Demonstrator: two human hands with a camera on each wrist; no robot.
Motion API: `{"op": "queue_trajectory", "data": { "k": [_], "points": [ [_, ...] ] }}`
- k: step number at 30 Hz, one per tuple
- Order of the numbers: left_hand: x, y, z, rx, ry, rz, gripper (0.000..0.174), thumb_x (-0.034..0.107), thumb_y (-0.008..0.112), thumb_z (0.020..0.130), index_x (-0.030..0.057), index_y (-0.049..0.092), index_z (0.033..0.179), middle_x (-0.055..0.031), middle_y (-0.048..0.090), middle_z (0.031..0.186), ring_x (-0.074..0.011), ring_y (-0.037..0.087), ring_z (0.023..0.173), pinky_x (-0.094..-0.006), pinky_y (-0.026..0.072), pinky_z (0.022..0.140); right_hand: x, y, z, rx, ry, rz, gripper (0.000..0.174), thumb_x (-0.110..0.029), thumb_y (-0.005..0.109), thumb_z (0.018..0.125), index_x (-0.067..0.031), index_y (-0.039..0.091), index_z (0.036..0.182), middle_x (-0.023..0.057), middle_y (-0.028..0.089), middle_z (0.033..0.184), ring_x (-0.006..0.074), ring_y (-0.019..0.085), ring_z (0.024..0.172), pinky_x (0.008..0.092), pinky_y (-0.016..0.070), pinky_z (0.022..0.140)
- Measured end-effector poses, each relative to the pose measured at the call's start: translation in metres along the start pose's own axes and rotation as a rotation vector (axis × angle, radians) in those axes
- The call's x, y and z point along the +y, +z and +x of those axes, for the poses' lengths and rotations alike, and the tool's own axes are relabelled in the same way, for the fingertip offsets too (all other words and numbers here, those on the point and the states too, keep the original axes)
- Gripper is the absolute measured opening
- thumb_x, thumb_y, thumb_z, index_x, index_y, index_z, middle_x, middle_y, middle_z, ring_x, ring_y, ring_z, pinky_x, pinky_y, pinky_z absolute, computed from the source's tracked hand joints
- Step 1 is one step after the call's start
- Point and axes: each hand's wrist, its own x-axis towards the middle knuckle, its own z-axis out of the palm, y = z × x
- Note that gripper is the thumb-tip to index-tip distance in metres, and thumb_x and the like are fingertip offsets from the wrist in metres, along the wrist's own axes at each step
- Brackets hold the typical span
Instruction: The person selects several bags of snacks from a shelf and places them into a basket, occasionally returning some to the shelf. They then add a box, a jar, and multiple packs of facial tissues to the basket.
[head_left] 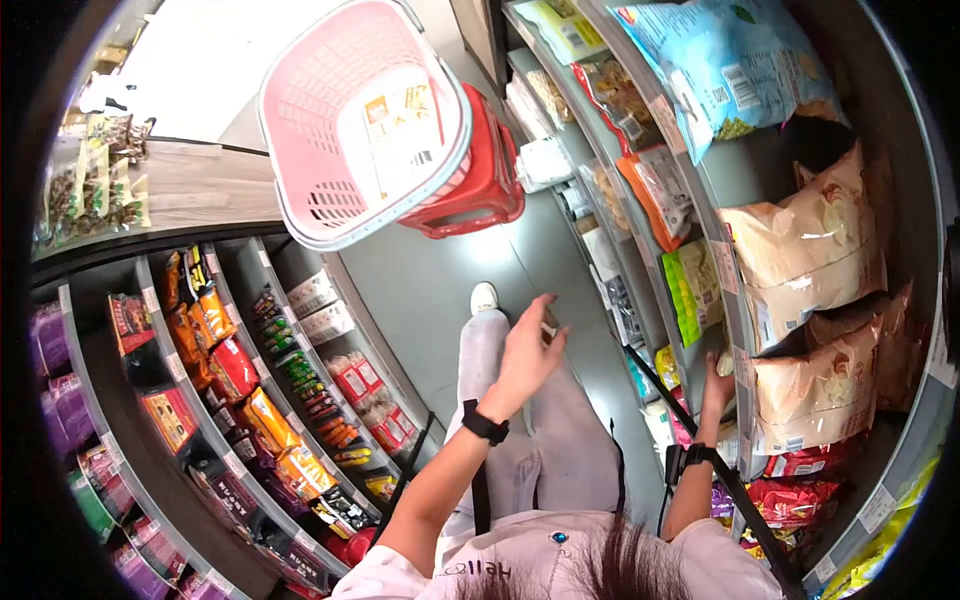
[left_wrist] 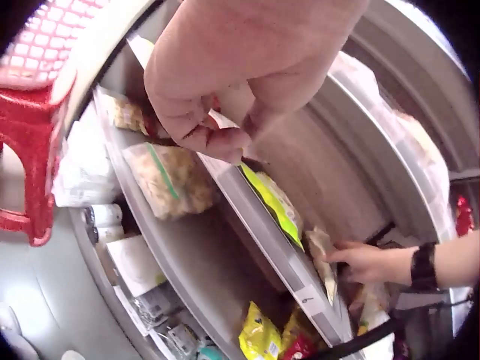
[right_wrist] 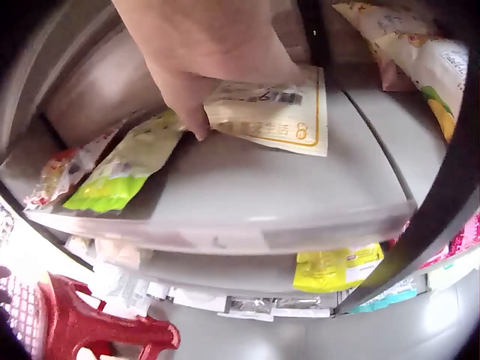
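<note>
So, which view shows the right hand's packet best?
The right wrist view: the packet shows its printed face and border. The left wrist view has it narrow and slanted; the head view, just a sliver.

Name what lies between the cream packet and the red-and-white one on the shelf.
In the right wrist view, a green-ended packet lies between the cream packet at the right hand and the red-and-white packet, with bare shelf beside it.

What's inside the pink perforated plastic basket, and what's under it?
In the basket: a flat pale packet with printed characters and a barcode. Under it: a red plastic stool. Hidden: whatever the packet covers, and the stool's top beneath the basket.
</note>
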Motion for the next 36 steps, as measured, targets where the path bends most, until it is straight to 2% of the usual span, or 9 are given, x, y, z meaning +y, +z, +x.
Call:
{"op": "queue_trajectory", "data": {
  "k": [8,11,15,17,22,25,28,30,36],
  "points": [
    [0.060,-0.201,0.044,0.329,-0.046,-0.189,0.026,0.001,0.055,0.086,-0.0019,0.048,0.110,-0.0046,0.055,0.084,-0.0103,0.058,0.067,-0.0217,0.0492,0.059,-0.274,-0.022,-0.095,-0.443,-0.378,0.921,0.033,0.001,0.060,0.078,0.0005,0.054,0.110,0.0114,0.057,0.107,0.0193,0.061,0.091,0.0307,0.0487,0.080],
    [0.063,-0.261,0.120,0.036,-0.346,-0.167,0.041,0.016,0.057,0.088,-0.0007,0.044,0.123,-0.0106,0.054,0.105,-0.0177,0.058,0.090,-0.0284,0.0511,0.078,-0.391,-0.037,-0.097,-0.617,-0.582,1.068,0.032,0.002,0.060,0.077,0.0000,0.056,0.108,0.0113,0.057,0.106,0.0206,0.060,0.092,0.0306,0.0485,0.080],
    [0.021,-0.296,0.227,-0.231,-0.626,0.109,0.062,0.028,0.063,0.083,-0.0024,0.036,0.130,-0.0167,0.051,0.114,-0.0216,0.056,0.096,-0.0330,0.0509,0.079,-0.517,-0.026,-0.084,-0.601,-0.939,0.979,0.032,-0.005,0.057,0.078,0.0014,0.056,0.109,0.0162,0.057,0.107,0.0303,0.058,0.096,0.0364,0.0463,0.081],
    [-0.009,-0.302,0.266,-0.367,-0.766,0.270,0.076,0.032,0.069,0.077,-0.0055,0.031,0.131,-0.0213,0.045,0.124,-0.0292,0.052,0.105,-0.0397,0.0504,0.080,-0.555,0.011,-0.080,-0.474,-1.033,0.607,0.027,-0.010,0.058,0.077,0.0007,0.059,0.102,0.0167,0.058,0.102,0.0308,0.058,0.091,0.0374,0.0454,0.082],
    [-0.103,-0.297,0.318,-0.282,-1.088,0.263,0.084,0.029,0.077,0.069,-0.0003,0.031,0.133,-0.0238,0.030,0.137,-0.0498,0.036,0.118,-0.0588,0.0421,0.086,-0.569,0.071,-0.081,-0.504,-1.135,-0.040,0.023,-0.023,0.056,0.079,-0.0035,0.059,0.090,0.0129,0.058,0.090,0.0259,0.056,0.080,0.0358,0.0448,0.074],
    [-0.146,-0.290,0.321,-0.347,-0.956,0.022,0.076,0.034,0.078,0.068,0.0084,0.040,0.128,-0.0164,0.045,0.125,-0.0346,0.047,0.107,-0.0509,0.0445,0.083,-0.564,0.066,-0.079,-0.310,-1.188,0.346,0.023,-0.029,0.056,0.079,-0.0054,0.058,0.082,0.0099,0.058,0.081,0.0223,0.056,0.077,0.0343,0.0450,0.069],
    [-0.151,-0.260,0.319,0.115,-1.022,0.204,0.043,0.036,0.077,0.068,0.0118,0.058,0.097,-0.0047,0.056,0.089,-0.0226,0.050,0.087,-0.0418,0.0439,0.076,-0.560,0.074,-0.079,-0.420,-1.175,0.344,0.020,-0.026,0.056,0.078,-0.0069,0.058,0.074,0.0088,0.058,0.075,0.0234,0.059,0.071,0.0351,0.0474,0.061],
    [-0.165,-0.265,0.319,-0.034,-1.122,-0.193,0.037,0.034,0.077,0.069,0.0116,0.055,0.089,-0.0025,0.051,0.081,-0.0194,0.047,0.078,-0.0387,0.0428,0.073,-0.559,0.073,-0.076,-0.398,-1.145,0.401,0.020,-0.025,0.056,0.077,-0.0060,0.059,0.074,0.0093,0.059,0.074,0.0237,0.060,0.071,0.0356,0.0481,0.060],
    [-0.137,-0.290,0.330,-0.084,-0.897,-0.180,0.038,0.021,0.073,0.074,0.0082,0.055,0.105,-0.0057,0.055,0.101,-0.0208,0.051,0.090,-0.0353,0.0455,0.077,-0.547,0.075,-0.072,-0.426,-1.103,0.508,0.017,-0.022,0.059,0.073,-0.0054,0.057,0.076,0.0089,0.057,0.078,0.0236,0.059,0.073,0.0356,0.0489,0.063]
  ]
}}
